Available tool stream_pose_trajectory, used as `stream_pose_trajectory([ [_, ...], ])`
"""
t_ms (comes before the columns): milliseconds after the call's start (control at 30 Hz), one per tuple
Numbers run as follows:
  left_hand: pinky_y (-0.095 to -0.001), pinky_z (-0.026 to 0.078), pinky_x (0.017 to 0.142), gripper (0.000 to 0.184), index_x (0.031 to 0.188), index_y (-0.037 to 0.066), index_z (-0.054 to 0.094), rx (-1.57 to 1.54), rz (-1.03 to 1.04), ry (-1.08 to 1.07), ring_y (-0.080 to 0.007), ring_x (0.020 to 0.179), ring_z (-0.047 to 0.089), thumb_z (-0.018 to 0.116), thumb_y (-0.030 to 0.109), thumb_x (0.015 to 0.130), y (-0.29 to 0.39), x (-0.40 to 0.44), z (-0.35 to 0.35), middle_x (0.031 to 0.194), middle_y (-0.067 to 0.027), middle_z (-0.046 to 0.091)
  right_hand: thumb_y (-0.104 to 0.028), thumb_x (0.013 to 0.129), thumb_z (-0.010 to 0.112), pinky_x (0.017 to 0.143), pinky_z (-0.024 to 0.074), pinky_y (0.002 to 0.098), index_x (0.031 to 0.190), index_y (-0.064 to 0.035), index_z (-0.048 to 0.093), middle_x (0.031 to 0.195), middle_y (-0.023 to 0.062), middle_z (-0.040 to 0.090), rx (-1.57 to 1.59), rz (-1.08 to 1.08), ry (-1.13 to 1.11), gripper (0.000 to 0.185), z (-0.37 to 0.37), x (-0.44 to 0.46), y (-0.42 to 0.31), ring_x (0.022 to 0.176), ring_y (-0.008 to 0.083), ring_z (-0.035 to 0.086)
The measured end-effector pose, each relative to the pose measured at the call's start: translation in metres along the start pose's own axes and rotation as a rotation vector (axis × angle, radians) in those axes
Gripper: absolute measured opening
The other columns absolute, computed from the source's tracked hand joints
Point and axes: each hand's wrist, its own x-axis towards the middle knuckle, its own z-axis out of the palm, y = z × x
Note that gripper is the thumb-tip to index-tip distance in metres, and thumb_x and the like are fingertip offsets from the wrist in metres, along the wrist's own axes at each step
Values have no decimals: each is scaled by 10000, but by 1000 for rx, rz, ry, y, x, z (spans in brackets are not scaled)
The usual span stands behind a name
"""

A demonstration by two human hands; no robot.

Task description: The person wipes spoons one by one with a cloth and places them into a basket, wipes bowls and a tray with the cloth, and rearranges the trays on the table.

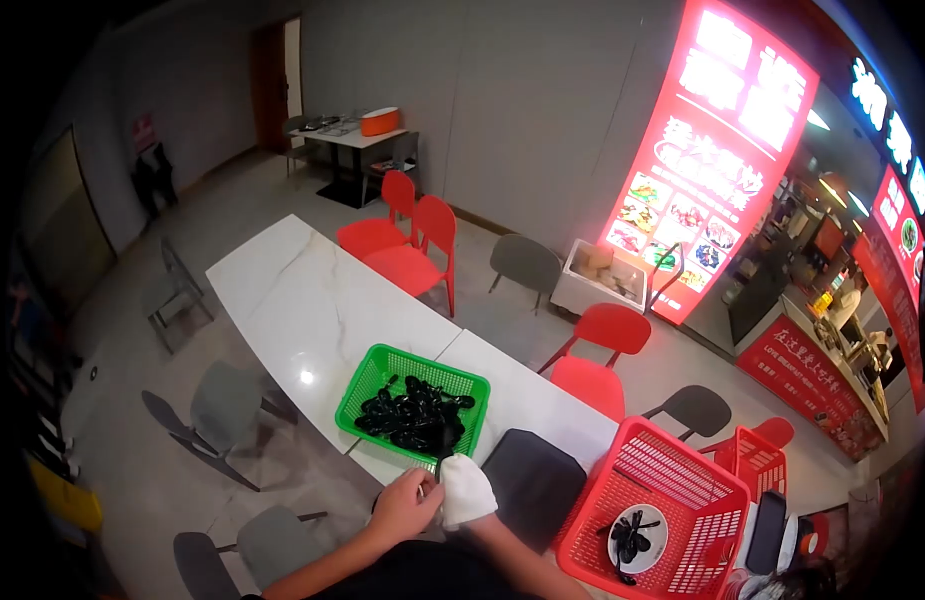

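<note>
A green basket on the white table holds many glossy black spoons. At its near edge, my left hand has its fingers closed on the end of a dark spoon. Against it is my right hand, its fingers hidden by a white cloth wrapped round the same spoon. Over on the right, a red basket contains a white bowl with several black spoons in it.
Beside my right hand is a dark grey chair. Red chairs line the table's far side; grey chairs stand at the left. Further back are a white box, a lit red sign and a food counter.
</note>
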Motion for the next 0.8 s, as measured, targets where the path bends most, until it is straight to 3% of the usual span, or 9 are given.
stream_pose_trajectory([
  [67, -388, 515, 669, 236, 978, 35, 647, -204, -231, -93, -298, 723, 652, 672, 257, 901, 3, 0, 4, 878, -136, 675, -111, 779, 606, 803, 486, 485, 849, -16, 589, 867, 192, 593, -143, 11, -316, 119, -7, 6, -2, 837, 384, 593],
  [133, -364, 523, 673, 271, 1042, 27, 639, -218, -215, -61, -282, 735, 664, 658, 268, 920, -14, 3, 12, 901, -140, 686, -97, 790, 598, 797, 488, 476, 849, -18, 591, 855, 189, 590, -162, 34, -367, 99, -8, 5, -2, 813, 381, 590],
  [200, -355, 524, 670, 281, 1073, 26, 637, -166, -162, -25, -274, 741, 671, 648, 268, 932, -14, 5, 12, 906, -145, 690, -94, 797, 597, 777, 486, 469, 827, -18, 588, 813, 183, 581, -49, 71, -157, 82, -5, -2, -4, 778, 376, 583],
  [267, -361, 520, 659, 263, 1069, 32, 639, -45, -69, 19, -274, 740, 672, 643, 257, 934, -6, 6, 9, 891, -150, 686, -105, 705, 646, 736, 465, 458, 748, -14, 578, 753, 185, 579, 544, 366, 84, 122, 8, 3, -17, 785, 390, 573],
  [333, -368, 516, 635, 244, 1057, 34, 645, -32, -21, 74, -275, 716, 680, 643, 245, 934, -6, 7, 10, 870, -149, 694, -122, 649, 680, 713, 458, 452, 710, -21, 581, 727, 176, 587, 756, 449, 130, 154, 22, 0, -13, 794, 391, 578],
  [433, -381, 505, 593, 215, 1025, 34, 651, -14, 8, 102, -281, 654, 682, 645, 227, 930, -8, 12, 5, 826, -144, 702, -154, 694, 680, 719, 474, 439, 717, -47, 603, 745, 151, 597, 374, 246, -105, 134, 45, -11, 20, 777, 352, 593],
  [533, -380, 503, 565, 183, 987, 31, 650, 22, 4, 129, -277, 605, 683, 649, 204, 926, -15, 17, -5, 779, -134, 705, -179, 814, 654, 726, 494, 412, 696, -65, 616, 768, 137, 585, -95, 52, -335, 169, 9, 4, 21, 723, 295, 590],
  [667, -363, 519, 570, 153, 964, 29, 643, -150, -119, 101, -252, 609, 701, 649, 178, 927, -14, 18, -22, 768, -132, 716, -187, 752, 682, 684, 489, 404, 673, -81, 638, 769, 116, 638, -391, -57, -529, 140, -67, 57, -28, 755, 270, 631],
  [800, -328, 525, 578, 179, 1015, 7, 618, -169, -129, 4, -210, 649, 719, 650, 163, 935, 3, 17, -33, 778, -126, 727, -93, 660, 662, 622, 494, 406, 652, -69, 613, 732, 140, 639, -207, -76, -180, 56, -47, 47, -20, 705, 302, 634],
])
